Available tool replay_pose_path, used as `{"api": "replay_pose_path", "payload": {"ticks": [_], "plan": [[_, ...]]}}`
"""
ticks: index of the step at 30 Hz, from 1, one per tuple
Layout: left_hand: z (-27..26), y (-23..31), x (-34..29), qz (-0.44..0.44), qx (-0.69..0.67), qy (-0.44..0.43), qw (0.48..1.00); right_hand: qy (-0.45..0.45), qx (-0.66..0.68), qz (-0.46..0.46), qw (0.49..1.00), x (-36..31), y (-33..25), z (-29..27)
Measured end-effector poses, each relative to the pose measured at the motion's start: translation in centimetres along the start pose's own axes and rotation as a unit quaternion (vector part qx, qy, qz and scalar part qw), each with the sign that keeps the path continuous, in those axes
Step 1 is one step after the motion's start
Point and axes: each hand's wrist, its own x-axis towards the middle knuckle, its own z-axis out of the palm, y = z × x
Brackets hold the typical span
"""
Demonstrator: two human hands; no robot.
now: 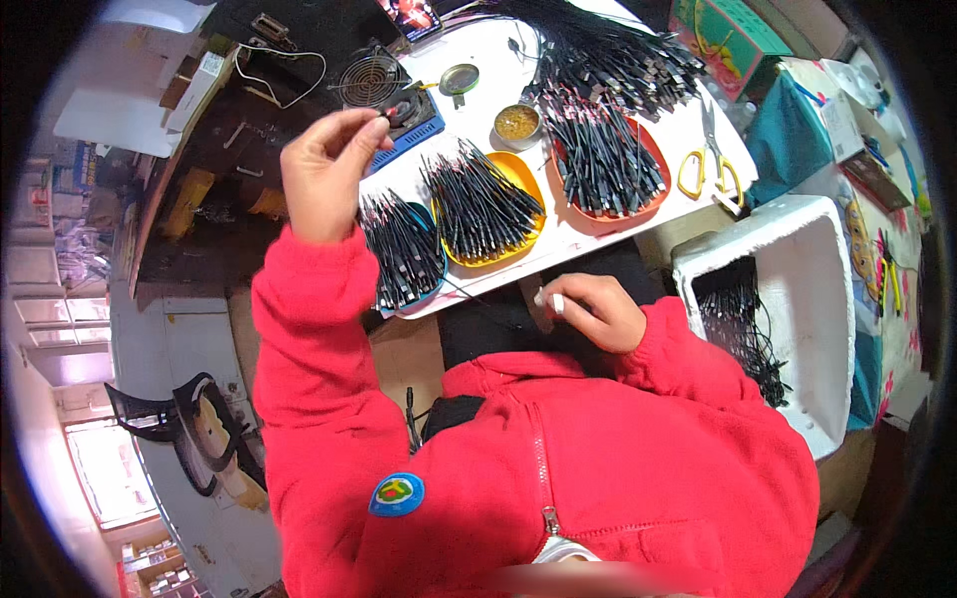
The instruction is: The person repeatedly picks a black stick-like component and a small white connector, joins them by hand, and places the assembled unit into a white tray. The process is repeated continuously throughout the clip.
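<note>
My left hand [331, 169] is raised over the left end of the white table, its thumb and forefinger pinched on the end of a black cable [387, 117] with a bit of red at the tip. Just beyond the fingertips stands a blue box-shaped device [411, 140] with a dark top. My right hand [600, 311] hovers over my lap in front of the table edge, fingers curled and thumb pressed in; white covers some fingertips. What it holds, if anything, is hidden. Bundles of short black cables fill a yellow tray [539, 189], a blue tray [439, 261] and an orange-red tray [653, 149].
A round tin [517, 123] of yellowish-brown stuff sits behind the trays, near a small metal lid [460, 80]. More black cables [618, 50] heap at the back. Yellow-handled scissors [710, 164] lie at the right. A white foam box [832, 299] with cables stands beside me.
</note>
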Motion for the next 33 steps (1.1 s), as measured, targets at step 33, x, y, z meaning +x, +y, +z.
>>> {"api": "replay_pose_path", "payload": {"ticks": [33], "plan": [[-4.9,-6.9,-14.4,0.012,0.403,0.114,0.908,0.037,-0.185,0.525,0.83,-23.4,10.0,-21.3]]}}
